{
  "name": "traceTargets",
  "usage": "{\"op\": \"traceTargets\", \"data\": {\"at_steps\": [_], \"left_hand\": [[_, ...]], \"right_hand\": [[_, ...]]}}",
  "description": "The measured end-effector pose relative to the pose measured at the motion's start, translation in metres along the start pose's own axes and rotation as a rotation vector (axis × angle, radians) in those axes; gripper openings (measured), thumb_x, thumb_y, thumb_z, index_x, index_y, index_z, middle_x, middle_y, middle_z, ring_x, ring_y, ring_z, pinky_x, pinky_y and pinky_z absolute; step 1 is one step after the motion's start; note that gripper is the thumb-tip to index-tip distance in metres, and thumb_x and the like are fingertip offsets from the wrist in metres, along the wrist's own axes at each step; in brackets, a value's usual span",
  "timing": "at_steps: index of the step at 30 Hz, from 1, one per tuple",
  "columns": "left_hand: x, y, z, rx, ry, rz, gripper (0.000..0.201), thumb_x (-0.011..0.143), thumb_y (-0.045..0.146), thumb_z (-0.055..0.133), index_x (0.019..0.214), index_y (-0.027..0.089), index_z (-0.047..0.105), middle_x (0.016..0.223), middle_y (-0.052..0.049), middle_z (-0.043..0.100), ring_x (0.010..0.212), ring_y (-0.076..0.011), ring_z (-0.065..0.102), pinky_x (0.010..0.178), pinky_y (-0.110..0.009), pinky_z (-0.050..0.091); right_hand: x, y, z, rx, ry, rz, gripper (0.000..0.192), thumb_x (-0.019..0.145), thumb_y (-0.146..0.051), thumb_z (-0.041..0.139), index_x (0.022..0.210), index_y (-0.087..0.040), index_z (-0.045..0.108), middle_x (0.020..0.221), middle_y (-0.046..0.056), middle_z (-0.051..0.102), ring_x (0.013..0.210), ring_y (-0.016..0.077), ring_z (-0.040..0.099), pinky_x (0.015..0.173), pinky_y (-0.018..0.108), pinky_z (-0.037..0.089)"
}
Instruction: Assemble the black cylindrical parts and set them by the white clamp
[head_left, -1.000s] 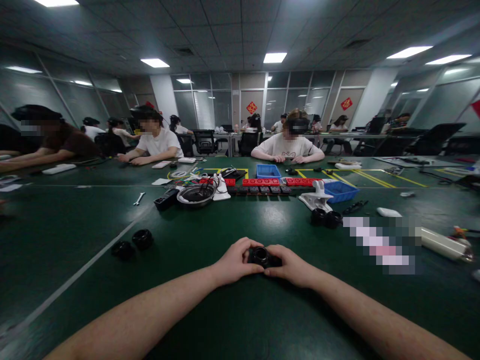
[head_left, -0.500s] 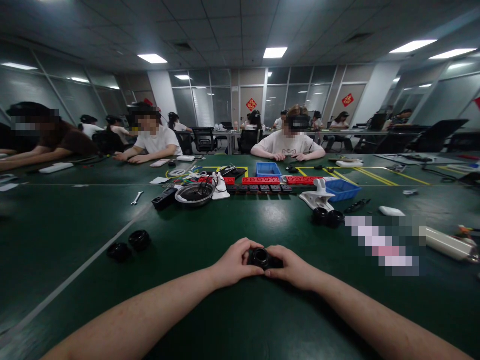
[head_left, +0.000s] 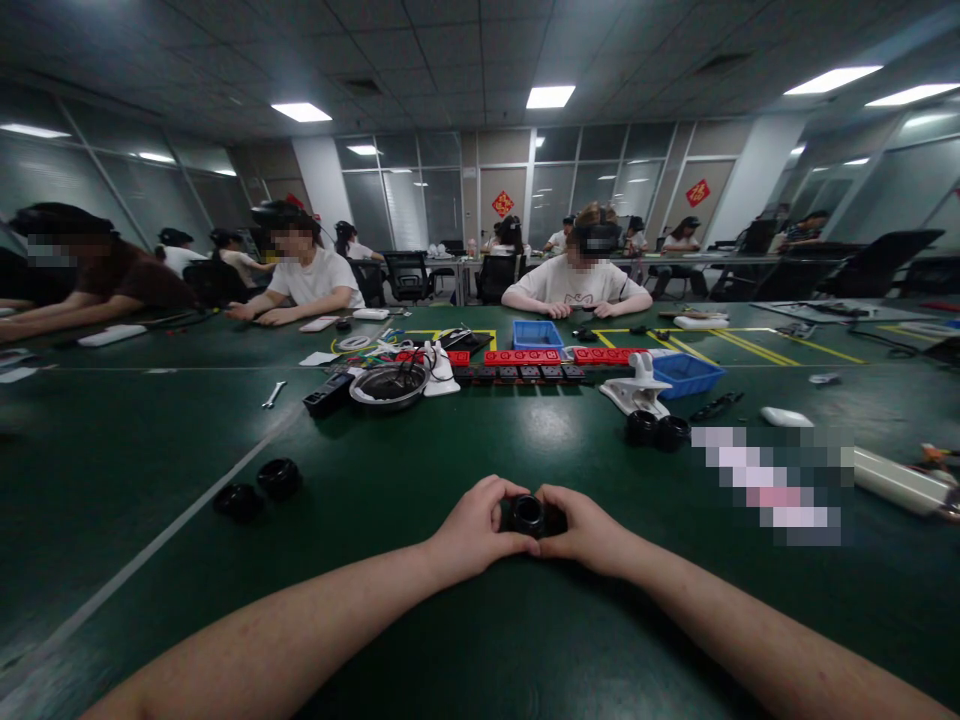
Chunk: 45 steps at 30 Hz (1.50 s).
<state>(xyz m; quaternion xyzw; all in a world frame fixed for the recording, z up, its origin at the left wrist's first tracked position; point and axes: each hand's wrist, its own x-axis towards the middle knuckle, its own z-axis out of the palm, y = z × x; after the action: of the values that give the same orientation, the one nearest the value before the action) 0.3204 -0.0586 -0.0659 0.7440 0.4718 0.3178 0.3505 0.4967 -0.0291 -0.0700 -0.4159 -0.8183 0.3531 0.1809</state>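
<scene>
A small black ring-shaped plastic part (head_left: 528,514), seemingly rigid and light, sits at six o'clock on the green counter (head_left: 150,450), left hand (head_left: 472,527) and right hand (head_left: 589,530) pinching its outer rim.

Small round part (head_left: 528,513) between left hand (head_left: 472,527) and right hand (head_left: 589,530): black, looks plastic, slight gloss on rim. Bench (head_left: 420,460): dark green mat, smooth, semi-gloss, reflects ceiling lights. Two black rings (head_left: 259,490): look plastic, mostly matt. Round bowl (head_left: 389,387): metal, shiny rim. Wrench (head_left: 274,394): bright metal. Blue trays (head_left: 537,335): plastic, smooth. White clamp-like piece (head_left: 636,390): glossy plastic. White tube (head_left: 900,482): smooth, faint sheen.
</scene>
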Motion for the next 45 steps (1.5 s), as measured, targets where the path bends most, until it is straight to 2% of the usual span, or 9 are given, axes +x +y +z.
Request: {"op": "traceTargets", "data": {"at_steps": [6, 11, 14, 17, 21, 24, 37, 45], "left_hand": [[-0.005, 0.005, 0.008, 0.117, 0.16, -0.016, 0.039, 0.057, 0.028, 0.069, 0.092, 0.019, 0.054, 0.081, 0.001, 0.047, 0.067, -0.0138, 0.047, 0.056, -0.022, 0.036], [-0.004, -0.002, 0.01, 0.137, 0.21, 0.019, 0.037, 0.06, 0.029, 0.068, 0.092, 0.018, 0.053, 0.081, 0.0, 0.047, 0.066, -0.0137, 0.046, 0.055, -0.022, 0.036], [-0.003, -0.003, 0.006, 0.122, 0.166, 0.054, 0.037, 0.06, 0.028, 0.067, 0.093, 0.018, 0.053, 0.08, 0.001, 0.046, 0.059, -0.0105, 0.043, 0.051, -0.02, 0.033], [-0.003, -0.002, 0.001, 0.074, 0.071, 0.077, 0.037, 0.062, 0.03, 0.066, 0.095, 0.018, 0.053, 0.078, 0.002, 0.043, 0.053, -0.0073, 0.037, 0.047, -0.018, 0.03], [-0.002, -0.002, -0.004, 0.014, -0.022, 0.093, 0.04, 0.064, 0.032, 0.065, 0.099, 0.019, 0.052, 0.078, 0.003, 0.04, 0.051, -0.0054, 0.034, 0.045, -0.016, 0.028], [-0.001, -0.003, -0.005, 0.013, -0.049, 0.085, 0.04, 0.064, 0.032, 0.065, 0.099, 0.019, 0.052, 0.079, 0.003, 0.04, 0.051, -0.0052, 0.034, 0.046, -0.016, 0.028], [0.002, -0.003, -0.005, -0.005, -0.07, 0.068, 0.041, 0.064, 0.03, 0.065, 0.1, 0.019, 0.052, 0.077, 0.003, 0.039, 0.052, -0.0057, 0.033, 0.047, -0.017, 0.029], [0.001, 0.003, -0.003, 0.047, -0.053, 0.038, 0.041, 0.062, 0.036, 0.066, 0.097, 0.019, 0.053, 0.076, 0.003, 0.04, 0.052, -0.0065, 0.033, 0.047, -0.017, 0.028]], "right_hand": [[-0.003, -0.008, 0.013, -0.327, 0.209, 0.062, 0.031, 0.057, -0.037, 0.065, 0.066, -0.018, 0.042, 0.066, -0.001, 0.05, 0.059, 0.0123, 0.044, 0.049, 0.021, 0.027], [-0.005, -0.014, 0.02, -0.491, 0.264, 0.039, 0.029, 0.062, -0.04, 0.061, 0.072, -0.017, 0.048, 0.074, 0.003, 0.054, 0.066, 0.016, 0.048, 0.054, 0.024, 0.031], [-0.007, -0.014, 0.017, -0.419, 0.259, -0.002, 0.04, 0.059, -0.044, 0.063, 0.086, -0.017, 0.051, 0.083, 0.004, 0.054, 0.074, 0.0181, 0.05, 0.06, 0.026, 0.034], [-0.006, -0.009, 0.009, -0.275, 0.156, -0.114, 0.05, 0.057, -0.039, 0.067, 0.098, -0.019, 0.05, 0.09, 0.004, 0.054, 0.081, 0.019, 0.05, 0.067, 0.027, 0.036], [-0.004, -0.002, -0.004, -0.133, -0.011, -0.216, 0.032, 0.063, -0.031, 0.064, 0.09, -0.016, 0.056, 0.084, 0.002, 0.055, 0.078, 0.0174, 0.05, 0.067, 0.027, 0.038], [-0.003, -0.001, -0.009, -0.052, -0.065, -0.227, 0.027, 0.066, -0.026, 0.063, 0.089, -0.015, 0.057, 0.081, 0.001, 0.055, 0.074, 0.0157, 0.05, 0.066, 0.025, 0.038], [-0.001, -0.001, -0.009, -0.057, -0.058, -0.197, 0.021, 0.063, -0.023, 0.065, 0.081, -0.014, 0.057, 0.076, 0.0, 0.053, 0.07, 0.0146, 0.048, 0.061, 0.023, 0.036], [0.001, 0.001, -0.006, -0.035, -0.024, -0.073, 0.028, 0.055, -0.027, 0.07, 0.069, -0.015, 0.05, 0.066, -0.004, 0.047, 0.063, 0.011, 0.043, 0.052, 0.019, 0.03]]}}
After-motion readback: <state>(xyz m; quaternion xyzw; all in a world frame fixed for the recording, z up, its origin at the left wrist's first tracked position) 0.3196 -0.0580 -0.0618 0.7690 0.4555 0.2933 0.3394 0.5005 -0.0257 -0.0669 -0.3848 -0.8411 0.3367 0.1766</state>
